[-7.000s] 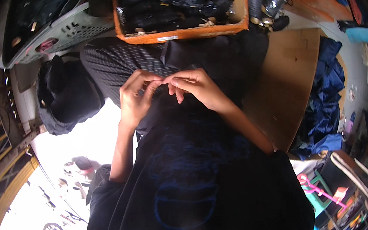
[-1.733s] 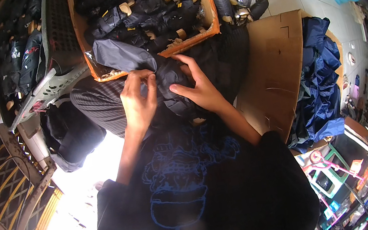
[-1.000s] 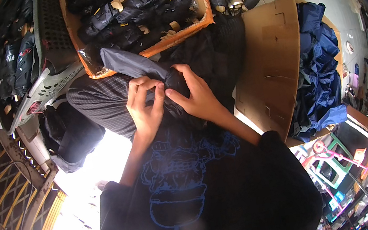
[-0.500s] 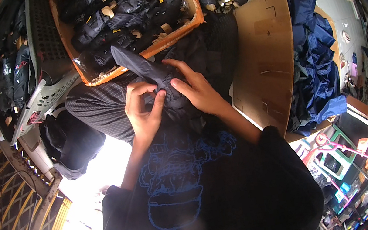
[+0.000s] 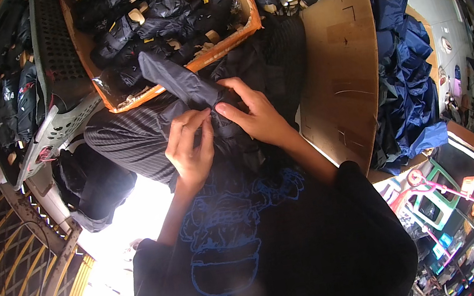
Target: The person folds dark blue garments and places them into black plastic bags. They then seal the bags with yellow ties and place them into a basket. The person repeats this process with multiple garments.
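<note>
A long narrow piece of black cloth point(image 5: 179, 80), folded flat, slants up and to the left above my lap. My right hand point(image 5: 259, 114) grips its lower end, thumb in front and fingers curled over the far side. At the same end, the thumb and forefinger of my left hand point(image 5: 190, 145) are pinched together against the cloth's edge. Whatever small part lies between those fingertips is too small to make out. More dark fabric hangs below my hands and blends into my black shirt point(image 5: 322, 239).
An orange-edged box point(image 5: 178, 71) of black bundles with pale tan ends stands ahead. Left of it is a grey perforated crate point(image 5: 57, 52) with similar bundles. A cardboard box point(image 5: 339, 79) holding dark blue cloth point(image 5: 406, 82) stands at right. A black bag-like heap point(image 5: 93, 183) lies at left.
My left fingers have closed into a tighter pinch and shifted slightly right, towards my right thumb. The cloth's upper end has moved slightly left and up, showing more of its flat side.
</note>
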{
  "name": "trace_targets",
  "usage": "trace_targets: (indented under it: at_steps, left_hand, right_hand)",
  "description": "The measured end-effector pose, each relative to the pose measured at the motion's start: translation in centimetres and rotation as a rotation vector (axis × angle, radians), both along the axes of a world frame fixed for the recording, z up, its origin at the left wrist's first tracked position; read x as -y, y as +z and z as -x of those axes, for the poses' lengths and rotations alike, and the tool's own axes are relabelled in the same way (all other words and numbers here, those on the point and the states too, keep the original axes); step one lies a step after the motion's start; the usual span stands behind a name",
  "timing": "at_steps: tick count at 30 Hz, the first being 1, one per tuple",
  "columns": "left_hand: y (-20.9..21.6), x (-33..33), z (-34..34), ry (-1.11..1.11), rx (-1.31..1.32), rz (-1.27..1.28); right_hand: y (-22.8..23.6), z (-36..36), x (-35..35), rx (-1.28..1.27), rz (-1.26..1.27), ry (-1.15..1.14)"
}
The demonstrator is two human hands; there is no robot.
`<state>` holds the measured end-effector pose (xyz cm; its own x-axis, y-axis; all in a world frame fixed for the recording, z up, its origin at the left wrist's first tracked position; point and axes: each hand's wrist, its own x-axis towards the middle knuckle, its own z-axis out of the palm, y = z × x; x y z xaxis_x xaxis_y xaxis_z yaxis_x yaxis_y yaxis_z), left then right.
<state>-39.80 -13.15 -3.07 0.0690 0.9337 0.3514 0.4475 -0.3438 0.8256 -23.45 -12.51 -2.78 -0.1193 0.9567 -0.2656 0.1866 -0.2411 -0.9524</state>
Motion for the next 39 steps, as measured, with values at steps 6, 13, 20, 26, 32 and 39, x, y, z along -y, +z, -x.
trace_targets:
  at_steps: [6, 13, 20, 26, 32, 39]
  left_hand:
    - [-0.6, -0.1, -0.8, -0.004, -0.031, -0.21]
    - [-1.9, 0.5, -0.6, -0.109, 0.033, -0.245]
    - [-2.1, 0.9, -0.5, -0.18, 0.337, -0.012]
    - [-3.1, -0.3, -1.0, 0.102, 1.051, 0.661]
    - [-1.9, -1.4, 0.2, -0.117, 1.047, 0.92]
    - [-2.4, -0.2, 0.3, -0.143, 0.964, 0.994]
  right_hand:
    - [-0.5, 0.6, 0.1, -0.005, -0.093, -0.097]
    - [-0.5, 0.4, 1.1, -0.147, 0.006, -0.145]
    - [-1.4, -0.3, 0.2, -0.156, 0.125, -0.167]
    - [-0.3, 0.2, 0.3, -0.283, 0.165, -0.101]
    - [-0.8, 1.4, 2.5, -0.191, 0.109, 0.0]
    - [-2.1, 0.8, 5.3, -0.031, 0.229, 0.078]
